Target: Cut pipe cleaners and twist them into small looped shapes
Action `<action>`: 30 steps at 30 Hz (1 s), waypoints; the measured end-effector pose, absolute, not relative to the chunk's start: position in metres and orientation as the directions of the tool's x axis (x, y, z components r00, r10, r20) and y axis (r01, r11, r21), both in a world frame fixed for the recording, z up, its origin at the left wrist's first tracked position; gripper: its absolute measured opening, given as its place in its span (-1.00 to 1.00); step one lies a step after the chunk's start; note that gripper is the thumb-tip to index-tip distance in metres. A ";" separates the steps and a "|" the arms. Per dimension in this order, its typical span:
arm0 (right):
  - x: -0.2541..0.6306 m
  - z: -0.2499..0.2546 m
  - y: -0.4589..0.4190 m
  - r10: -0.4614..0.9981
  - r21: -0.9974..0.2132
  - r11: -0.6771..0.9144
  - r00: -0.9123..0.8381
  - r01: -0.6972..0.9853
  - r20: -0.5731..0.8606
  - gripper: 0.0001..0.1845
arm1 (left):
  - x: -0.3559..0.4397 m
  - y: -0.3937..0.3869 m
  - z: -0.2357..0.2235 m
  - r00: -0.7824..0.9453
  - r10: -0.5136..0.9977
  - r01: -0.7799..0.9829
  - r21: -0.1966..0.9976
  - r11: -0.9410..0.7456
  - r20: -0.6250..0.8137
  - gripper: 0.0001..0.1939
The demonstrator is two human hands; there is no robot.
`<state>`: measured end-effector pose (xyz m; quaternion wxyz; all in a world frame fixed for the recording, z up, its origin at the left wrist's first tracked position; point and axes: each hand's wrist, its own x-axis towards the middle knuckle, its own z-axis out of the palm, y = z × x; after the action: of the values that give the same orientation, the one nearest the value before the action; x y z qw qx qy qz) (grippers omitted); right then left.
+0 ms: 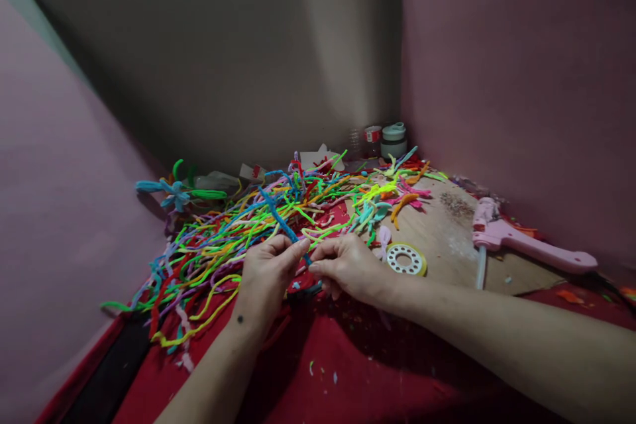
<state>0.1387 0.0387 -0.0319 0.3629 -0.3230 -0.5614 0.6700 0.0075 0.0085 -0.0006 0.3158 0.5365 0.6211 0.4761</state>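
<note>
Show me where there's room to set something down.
The brown board between the tape roll and pink glue gun has room, though white residue marks it. The red cloth below the left hand and right hand shows just small scraps. Beyond and left of the hands, tangled pipe cleaners crowd the cloth.

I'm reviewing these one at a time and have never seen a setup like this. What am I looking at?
There is no machine here: a person works with two bare hands. The single view comes from a camera worn on the head, looking forward and down. The left hand and right hand pinch a blue fuzzy stem between their fingertips. Behind them, a heap of colorful fuzzy stems spreads over a red surface. To the right, a brown board lies beneath a tape roll and a pink glue gun.
</note>
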 end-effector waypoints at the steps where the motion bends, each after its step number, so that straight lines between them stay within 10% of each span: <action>1: 0.139 -0.033 0.038 0.855 -0.995 -0.052 -0.519 -0.082 -0.001 -0.81 | 0.007 0.009 0.000 -0.217 0.973 0.345 0.939 -0.002 0.082 -0.61; 11: 0.140 -0.033 0.033 0.856 -0.978 0.199 -0.497 0.061 0.143 -0.85 | -0.003 0.017 -0.009 -0.165 0.986 0.114 0.992 0.046 -0.026 -0.60; 18: 0.141 -0.031 0.035 0.782 -0.982 -0.123 -0.623 -0.142 -0.008 -0.92 | 0.000 0.015 -0.006 -0.146 0.988 0.021 0.999 0.046 -0.042 -0.61; 30: 0.144 -0.029 0.039 0.811 -0.943 -0.205 -0.585 -0.262 -0.013 -0.88 | 0.007 0.015 -0.004 -0.107 0.993 -0.186 0.982 0.027 -0.048 -0.77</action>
<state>0.1439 0.0392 -0.0285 0.3682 -0.2680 -0.5120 0.7283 0.0069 0.0151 -0.0040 0.5250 0.4136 0.4878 0.5615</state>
